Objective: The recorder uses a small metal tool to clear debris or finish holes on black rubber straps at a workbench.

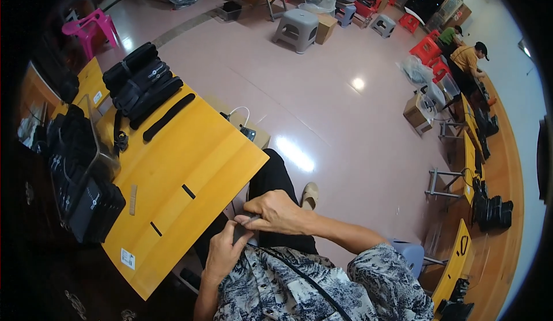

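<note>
Head view: I sit with both hands close together over my lap, just beside the edge of the yellow table. My left hand grips a small dark grey piece between thumb and fingers, and my right hand comes in from the other side, its thumb and fingers pinched at the same spot. The piece is mostly hidden by my fingers, so I cannot tell its full shape; it is held above my dark trousers, off the tabletop.

On the table, two short black strips lie well apart from each other, the nearer one to my hands being the upper. A narrow brown strip lies farther left, and a white label sits near the lower corner. Toward the far end, a long black padded band lies beside a pile of black pouches. Along the left side, a clear bin stands among more black pouches.

Beyond the table's far edge, a white cable curves over a cardboard box. Across the floor are a grey stool and a pink chair. At the right wall, a co-worker in a yellow-orange shirt bends over a bench.
</note>
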Tool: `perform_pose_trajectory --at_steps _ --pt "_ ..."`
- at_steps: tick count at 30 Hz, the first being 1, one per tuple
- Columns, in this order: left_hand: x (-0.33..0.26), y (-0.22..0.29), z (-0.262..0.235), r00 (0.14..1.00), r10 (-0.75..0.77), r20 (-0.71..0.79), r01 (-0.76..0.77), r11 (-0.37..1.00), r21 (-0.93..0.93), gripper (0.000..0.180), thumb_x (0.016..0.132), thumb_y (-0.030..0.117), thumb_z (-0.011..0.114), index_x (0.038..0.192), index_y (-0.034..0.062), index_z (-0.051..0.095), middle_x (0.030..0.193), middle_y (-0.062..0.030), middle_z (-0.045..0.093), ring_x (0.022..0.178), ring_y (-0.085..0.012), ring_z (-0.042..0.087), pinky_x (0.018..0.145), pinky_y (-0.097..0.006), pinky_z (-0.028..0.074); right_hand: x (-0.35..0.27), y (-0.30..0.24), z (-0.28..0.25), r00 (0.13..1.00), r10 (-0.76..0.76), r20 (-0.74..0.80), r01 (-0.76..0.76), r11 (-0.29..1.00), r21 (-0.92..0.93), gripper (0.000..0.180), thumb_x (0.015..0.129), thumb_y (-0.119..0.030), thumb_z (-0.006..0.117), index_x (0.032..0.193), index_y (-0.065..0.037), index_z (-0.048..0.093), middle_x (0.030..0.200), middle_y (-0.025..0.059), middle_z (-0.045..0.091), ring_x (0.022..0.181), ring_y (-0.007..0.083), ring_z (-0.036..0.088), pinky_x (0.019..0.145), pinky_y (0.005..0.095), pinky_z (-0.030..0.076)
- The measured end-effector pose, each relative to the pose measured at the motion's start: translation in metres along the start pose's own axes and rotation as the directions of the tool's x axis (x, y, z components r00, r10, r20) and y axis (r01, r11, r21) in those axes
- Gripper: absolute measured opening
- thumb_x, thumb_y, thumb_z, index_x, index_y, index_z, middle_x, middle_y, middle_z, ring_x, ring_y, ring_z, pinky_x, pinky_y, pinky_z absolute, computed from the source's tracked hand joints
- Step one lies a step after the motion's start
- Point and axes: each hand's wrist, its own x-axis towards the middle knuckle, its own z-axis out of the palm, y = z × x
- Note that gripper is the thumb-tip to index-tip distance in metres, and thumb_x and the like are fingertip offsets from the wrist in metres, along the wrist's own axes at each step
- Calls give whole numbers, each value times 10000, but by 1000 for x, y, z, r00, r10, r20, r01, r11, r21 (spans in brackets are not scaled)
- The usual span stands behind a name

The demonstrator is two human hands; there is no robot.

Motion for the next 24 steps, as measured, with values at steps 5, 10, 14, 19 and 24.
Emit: perform_pose_trajectory --at_steps 5,10,14,19,24 --pt "-15 -11 7 936 -191 295 309 846 -435 164 908 106 614 953 -28 532 645 -93 560 593 -106 519 538 -288 423 -5 -21 8 941 -338 -30 329 930 -166 257 811 -254 606 661 -53 548 637 101 571 587 245 621 472 354 485" --pt "-16 -19 18 881 -273 387 443 763 -470 197 954 174 568 909 -8 506 627 2 487 509 -53 425 453 -245 359 -1 -22 13 945 -311 99 323 847 -422 167 688 -209 641 697 -59 570 670 72 583 575 194 621 512 301 511" --pt "-11 8 11 842 -291 453 538 426 -727 194 969 204 550 962 22 483 592 27 408 451 -35 373 410 -213 325 21 -6 -7 889 190 416 -448 544 710 417 923 -379 586 624 -87 599 458 -31 409 389 91 397 386 236 298" --pt "-14 5 11 909 -281 308 415 551 -724 208 952 208 572 964 11 503 610 -9 487 462 -87 457 447 -227 350 17 -5 14 846 164 507 -530 167 831 378 916 -350 588 616 -121 565 482 -34 431 381 76 381 370 217 270" --pt "-21 -31 21 984 -153 90 156 987 -25 220 931 167 550 943 -52 538 807 -299 594 827 -459 586 615 -448 463 -1 -19 51 989 -149 5 146 962 -232 293 855 -307 612 667 -83 596 553 107 580 554 252 638 502 365 506"
